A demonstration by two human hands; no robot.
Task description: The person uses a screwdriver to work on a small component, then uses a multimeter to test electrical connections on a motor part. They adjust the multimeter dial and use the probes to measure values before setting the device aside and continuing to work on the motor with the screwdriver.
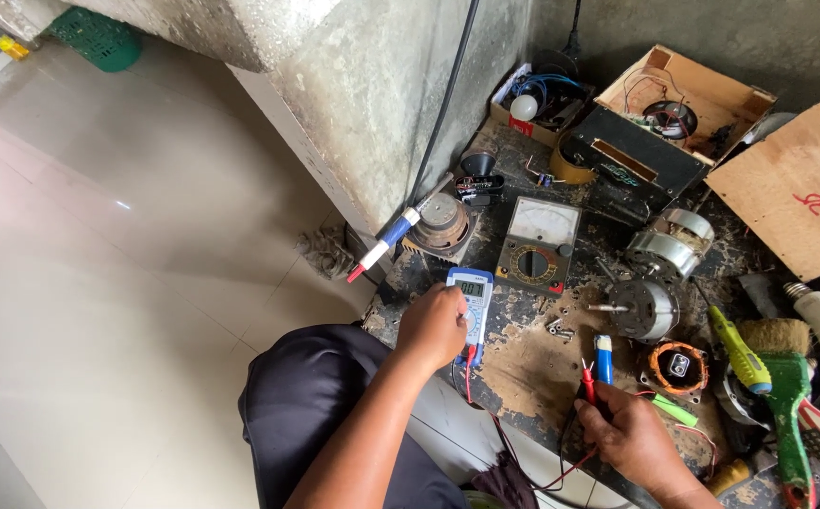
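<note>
Beside the analog meter [538,249], left hand [433,325] grips blue multimeter [472,300], right hand [629,434] seemingly pinching probes [596,369].

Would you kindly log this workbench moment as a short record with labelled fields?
Setting: cluttered, stained workbench against a concrete wall
Left hand: resting on the blue digital multimeter, covering its dial
Right hand: holding the red probe and a blue cylindrical part, probe tip by the part
Leads: red and black wires run from the meter toward the right hand
Nearby: analog multimeter, small motor, copper-wound coil, green screwdriver, green-handled brush
Behind: open wooden box with parts
</note>
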